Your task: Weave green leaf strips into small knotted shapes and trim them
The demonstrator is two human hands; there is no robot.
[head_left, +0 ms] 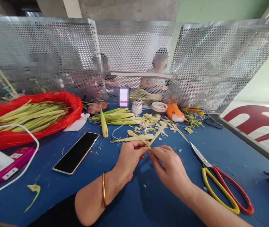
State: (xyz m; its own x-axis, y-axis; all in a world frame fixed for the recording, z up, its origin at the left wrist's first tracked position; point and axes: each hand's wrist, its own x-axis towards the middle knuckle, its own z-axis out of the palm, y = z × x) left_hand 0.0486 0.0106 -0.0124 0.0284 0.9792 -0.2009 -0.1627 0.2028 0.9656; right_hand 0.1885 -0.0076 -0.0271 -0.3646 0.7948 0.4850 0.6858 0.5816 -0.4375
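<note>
My left hand point(129, 157) and my right hand point(167, 165) meet over the blue table point(129, 201), fingers pinched together on a pale green leaf strip point(157, 134) that runs up and away from them. A gold bangle point(104, 189) circles my left wrist. More cut strips and scraps point(146, 123) lie just beyond the hands. Scissors with one yellow and one red handle point(222, 186) rest right of my right hand, blades pointing toward the scraps.
A red bag of green leaves point(30, 118) sits at the left, a black phone point(76, 153) lies near my left hand, and a pink device with a white cable point(8, 164) is at the far left. A thread spool point(136, 106), tape roll point(159, 107) and orange tool point(174, 113) stand by the perforated metal screen point(207, 63); people sit behind it.
</note>
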